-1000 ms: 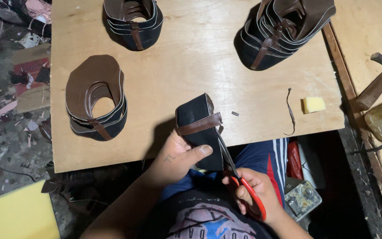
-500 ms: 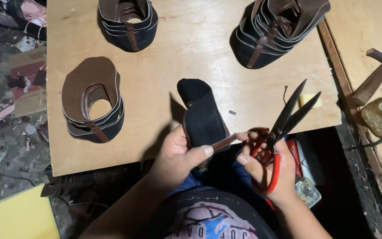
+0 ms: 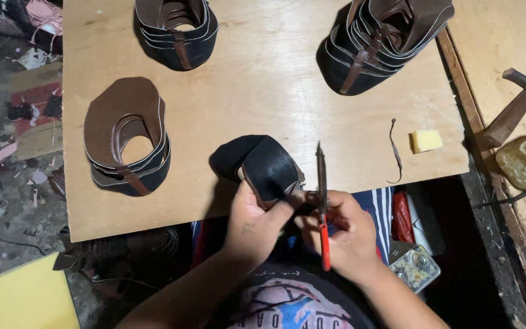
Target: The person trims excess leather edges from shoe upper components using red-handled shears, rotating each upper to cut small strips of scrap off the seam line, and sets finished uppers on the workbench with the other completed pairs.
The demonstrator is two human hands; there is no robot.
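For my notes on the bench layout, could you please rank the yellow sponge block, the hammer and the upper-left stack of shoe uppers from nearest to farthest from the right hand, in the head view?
From the right hand:
1. Yellow sponge block, on the board's right edge.
2. Hammer, beyond the board, far right.
3. Upper-left stack of shoe uppers, at the board's far edge.

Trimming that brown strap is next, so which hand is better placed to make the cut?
Right. The right hand already holds the red-handled scissors beside the black shoe upper, which the left hand grips.
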